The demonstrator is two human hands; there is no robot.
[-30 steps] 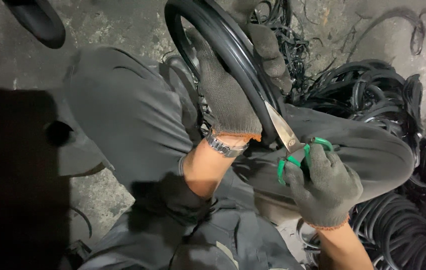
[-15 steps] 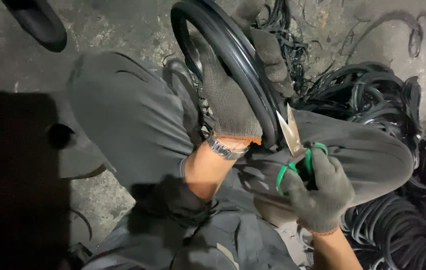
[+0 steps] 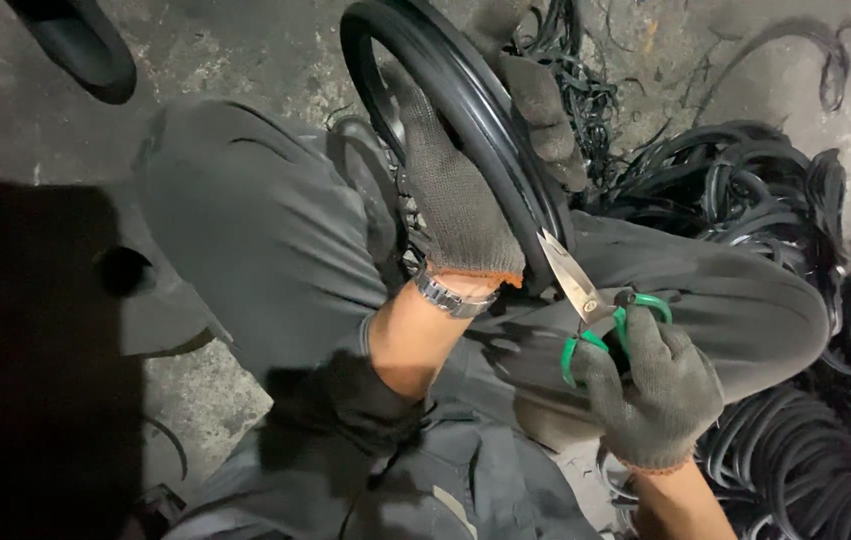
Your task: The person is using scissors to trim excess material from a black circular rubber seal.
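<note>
Floor [image 3: 246, 50]: grey concrete, stained, with a dark shadow at the left.
Wristwatch [image 3: 451, 297]: metal band on the left wrist.
Left hand [image 3: 456, 190]: in a grey knit glove, fingers wrapped around the black rubber ring [image 3: 491, 130], thumb on its far right side.
Black rubber ring: upright over the person's lap, between the knees.
Scissors [image 3: 586, 300]: green handles, blades closed, tips touching the ring's near edge.
Right hand [image 3: 656, 385]: gloved, fingers clenched through the scissor handles.
Rubber strips [image 3: 776, 200]: black tangled pile on the floor at the right.

Blk rubber ring [image 3: 506, 170] upright; green-handled scissors [image 3: 596, 305] at rim.
</note>
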